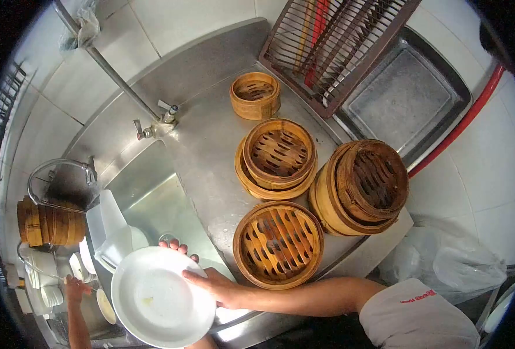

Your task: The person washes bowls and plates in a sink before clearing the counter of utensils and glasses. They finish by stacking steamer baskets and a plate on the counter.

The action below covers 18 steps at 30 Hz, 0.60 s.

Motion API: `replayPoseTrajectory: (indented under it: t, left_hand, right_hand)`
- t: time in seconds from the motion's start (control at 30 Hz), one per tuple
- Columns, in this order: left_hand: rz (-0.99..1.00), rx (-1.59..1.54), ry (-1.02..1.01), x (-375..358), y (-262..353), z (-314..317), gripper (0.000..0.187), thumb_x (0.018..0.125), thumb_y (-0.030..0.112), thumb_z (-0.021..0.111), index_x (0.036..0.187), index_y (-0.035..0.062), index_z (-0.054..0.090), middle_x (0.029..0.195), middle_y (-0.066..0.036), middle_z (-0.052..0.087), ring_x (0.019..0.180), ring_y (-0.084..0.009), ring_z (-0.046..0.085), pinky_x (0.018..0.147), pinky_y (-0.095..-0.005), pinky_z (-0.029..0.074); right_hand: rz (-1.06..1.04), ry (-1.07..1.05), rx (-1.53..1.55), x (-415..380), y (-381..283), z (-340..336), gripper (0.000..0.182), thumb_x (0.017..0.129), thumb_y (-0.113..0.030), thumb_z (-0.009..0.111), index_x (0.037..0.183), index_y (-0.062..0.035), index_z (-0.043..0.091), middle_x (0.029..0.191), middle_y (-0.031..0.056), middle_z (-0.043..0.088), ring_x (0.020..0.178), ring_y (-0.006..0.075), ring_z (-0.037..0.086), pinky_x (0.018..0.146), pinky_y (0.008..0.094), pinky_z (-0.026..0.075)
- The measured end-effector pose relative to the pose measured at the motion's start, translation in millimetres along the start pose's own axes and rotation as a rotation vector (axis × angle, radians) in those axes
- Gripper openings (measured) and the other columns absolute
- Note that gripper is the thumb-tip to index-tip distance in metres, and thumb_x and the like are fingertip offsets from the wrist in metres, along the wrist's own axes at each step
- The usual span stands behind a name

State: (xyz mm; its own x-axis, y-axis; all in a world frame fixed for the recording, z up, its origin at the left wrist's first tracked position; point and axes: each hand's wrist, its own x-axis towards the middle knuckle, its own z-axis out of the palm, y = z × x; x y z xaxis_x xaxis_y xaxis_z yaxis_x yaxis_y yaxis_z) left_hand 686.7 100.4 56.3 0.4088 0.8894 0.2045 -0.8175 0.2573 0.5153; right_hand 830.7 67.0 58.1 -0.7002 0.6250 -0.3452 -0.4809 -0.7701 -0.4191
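Observation:
A round white plate (pixel 153 308) is held tilted over the near edge of the sink, a small yellowish speck on its face. My right hand (pixel 222 288) reaches in from the right and grips its rim, thumb on top. Fingertips of my left hand (pixel 179 247) show past the plate's upper edge; the rest of that hand is hidden beneath it, closed on the plate as far as I can see. Just behind are a white scoop-like container (pixel 109 224) and other white dishes. The sink basin (pixel 158 198) holds cloudy water.
Several bamboo steamers (pixel 278 244) stand on the steel counter, with a taller stack (pixel 359 189) at right. A dish rack (pixel 333 52) and dark tray (pixel 406 96) lie behind. Taps (pixel 158 122) rise at the back. Another person's hand (pixel 76 288) works among dishes at left.

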Motion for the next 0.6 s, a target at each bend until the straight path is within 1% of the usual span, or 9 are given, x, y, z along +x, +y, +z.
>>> replayPoseTrajectory:
  t: [0.07,0.17,0.27,0.37,0.47,0.6]
  left_hand:
    - [0.002,-0.013,-0.011,-1.9,0.2,-6.7,0.045,0.095,0.039,0.043,0.131,0.0126,0.039,0.12,-0.01,0.048,0.11,-0.0259,0.044,0.095,-0.047,0.037]
    - [0.006,-0.038,-0.029,-4.8,0.0,-17.1,0.045,0.095,0.039,0.043,0.131,0.0129,0.039,0.122,-0.01,0.048,0.111,-0.0262,0.044,0.096,-0.0473,0.037]
    - [0.006,-0.061,-0.047,-7.7,-0.8,-27.7,0.045,0.095,0.039,0.043,0.131,0.0131,0.039,0.123,-0.01,0.047,0.113,-0.0265,0.044,0.096,-0.0476,0.036]
    - [0.006,-0.083,-0.066,-7.4,-2.8,-39.0,0.045,0.095,0.039,0.044,0.132,0.0133,0.039,0.125,-0.01,0.047,0.114,-0.0268,0.043,0.097,-0.048,0.036]
    - [0.009,-0.108,-0.091,-5.6,-5.7,-46.2,0.046,0.095,0.04,0.044,0.132,0.0136,0.04,0.126,-0.01,0.046,0.115,-0.0271,0.043,0.097,-0.0483,0.036]
    - [0.017,-0.128,-0.116,-6.1,-7.2,-53.1,0.046,0.095,0.04,0.044,0.133,0.0139,0.04,0.128,-0.011,0.046,0.116,-0.0275,0.042,0.098,-0.0487,0.036]
  right_hand:
    - [-0.005,-0.03,-0.018,2.2,1.1,-3.7,0.073,0.087,-0.051,0.059,0.127,0.0072,0.042,0.106,0.0146,0.057,0.099,0.0188,0.056,0.078,0.0317,0.048]
    - [-0.079,-0.018,-0.03,5.9,6.0,-3.0,0.073,0.088,-0.051,0.057,0.128,0.0072,0.041,0.109,0.0158,0.056,0.105,0.0208,0.053,0.086,0.034,0.044]
    - [-0.056,-0.02,-0.121,6.4,5.3,-5.8,0.072,0.089,-0.051,0.055,0.128,0.007,0.041,0.114,0.0178,0.053,0.11,0.0227,0.05,0.09,0.0361,0.042]
    - [-0.019,-0.023,-0.209,11.5,9.6,-12.3,0.072,0.089,-0.053,0.052,0.127,0.0071,0.04,0.117,0.0201,0.051,0.112,0.0237,0.048,0.089,0.0361,0.042]
    - [-0.089,0.0,-0.252,5.0,5.5,-6.8,0.072,0.09,-0.055,0.05,0.124,0.0072,0.042,0.113,0.0207,0.053,0.11,0.0247,0.05,0.088,0.0355,0.043]
    - [-0.077,0.022,-0.383,0.1,-2.4,-2.6,0.07,0.091,-0.055,0.047,0.122,0.0072,0.045,0.104,0.0163,0.055,0.104,0.0234,0.051,0.084,0.0335,0.043]
